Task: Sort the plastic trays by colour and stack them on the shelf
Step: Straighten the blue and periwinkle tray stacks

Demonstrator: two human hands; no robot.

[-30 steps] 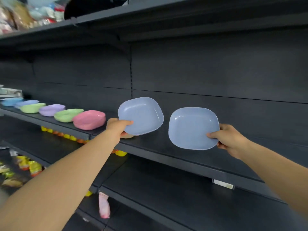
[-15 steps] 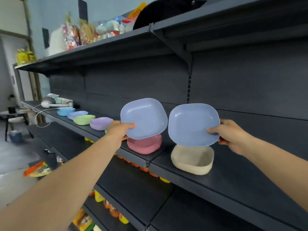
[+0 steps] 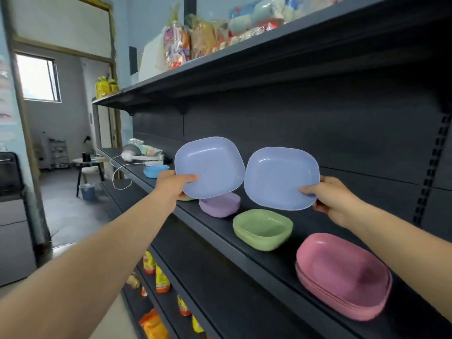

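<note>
readable text: none | packets on top shelf (image 3: 195,42): print blurred, unreadable | snack bags on lower shelf (image 3: 161,280): markings too small and blurred to read | trays: no labels visible | shelf edge (image 3: 244,255): no legible tags

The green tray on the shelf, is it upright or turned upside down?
Upright. The green tray rests on the shelf with its hollow facing up; rim and inner floor are visible.

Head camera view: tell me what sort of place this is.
Probably a small shop or its stockroom. Long dark metal shelving runs along the wall, wrapped packaged goods fill the top shelf, bright snack packets sit lower down, and coloured plastic trays, like the pink stack, are laid out in a row.
</note>
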